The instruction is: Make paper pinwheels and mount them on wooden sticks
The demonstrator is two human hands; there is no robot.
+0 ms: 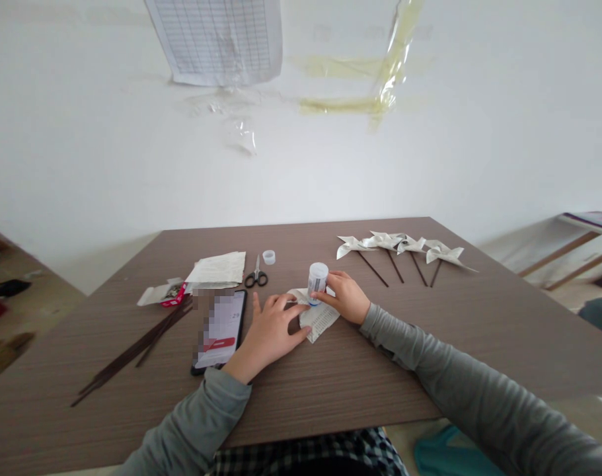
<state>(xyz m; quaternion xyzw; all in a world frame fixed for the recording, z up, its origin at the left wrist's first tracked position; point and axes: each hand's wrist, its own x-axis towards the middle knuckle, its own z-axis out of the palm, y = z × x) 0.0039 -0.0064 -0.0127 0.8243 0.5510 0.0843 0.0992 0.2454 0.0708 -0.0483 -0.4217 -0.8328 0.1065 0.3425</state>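
Observation:
Upside down in my right hand (349, 297) is a white glue stick (317, 277), its lower end against a printed sheet of paper (321, 322). The fingers and thumb of that hand are wrapped round the tube. My left hand (275, 327) lies open, fingers spread, with its fingertips on the left edge of the same paper. Part of the sheet is hidden under both hands. A translucent cap (269, 257) rests on the table behind the left hand, near black-handled scissors (256, 278).
Several paper pinwheels (442, 252) on dark sticks lie at the back right of the brown table (459, 350). To the left are a phone (221, 330), a stack of paper (216, 270), a small red box (174, 294) and a bundle of dark sticks (127, 350).

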